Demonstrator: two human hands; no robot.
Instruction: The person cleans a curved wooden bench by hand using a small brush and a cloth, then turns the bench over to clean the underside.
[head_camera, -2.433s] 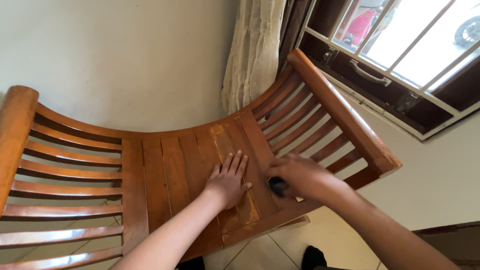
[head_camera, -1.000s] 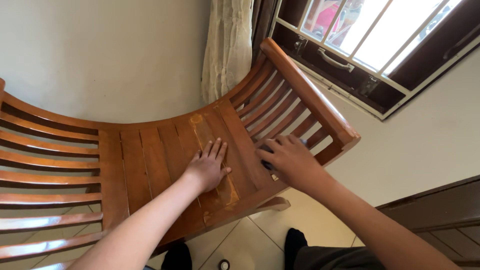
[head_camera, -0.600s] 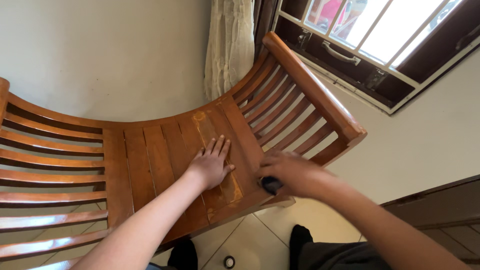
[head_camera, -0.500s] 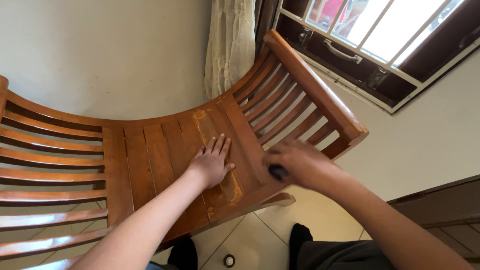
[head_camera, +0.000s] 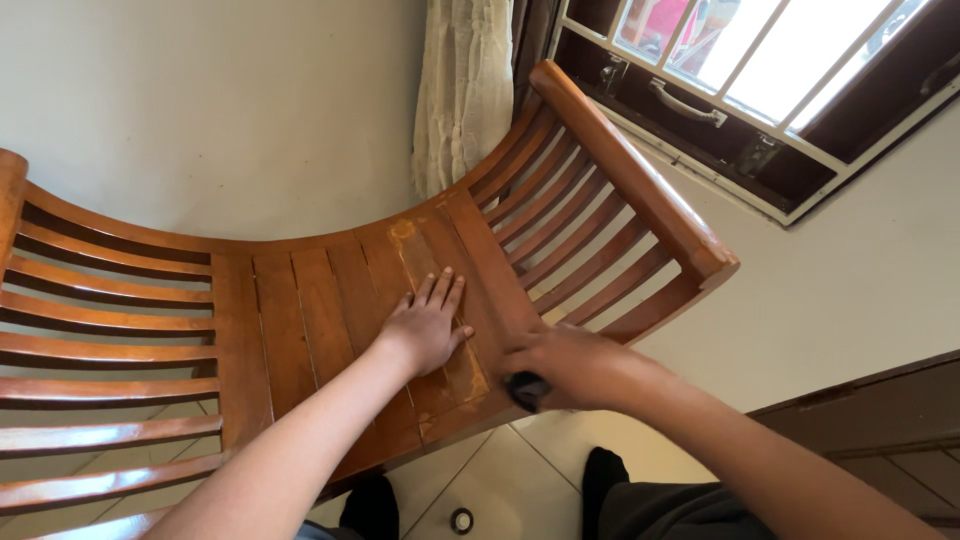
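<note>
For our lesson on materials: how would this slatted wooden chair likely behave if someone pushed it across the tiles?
The wooden chair looks solid and stiff, so probably heavy. On smooth floor tiles it may slide rather than tip. The left hand pressed flat on its slats likely steadies it.

Both forearms are bare to the frame's edge, with no sleeves showing; the left hand (head_camera: 425, 328) and right hand (head_camera: 565, 365) wear no gloves or rings; below, dark grey trousers (head_camera: 660, 510) and black socks (head_camera: 603, 472) show.
</note>
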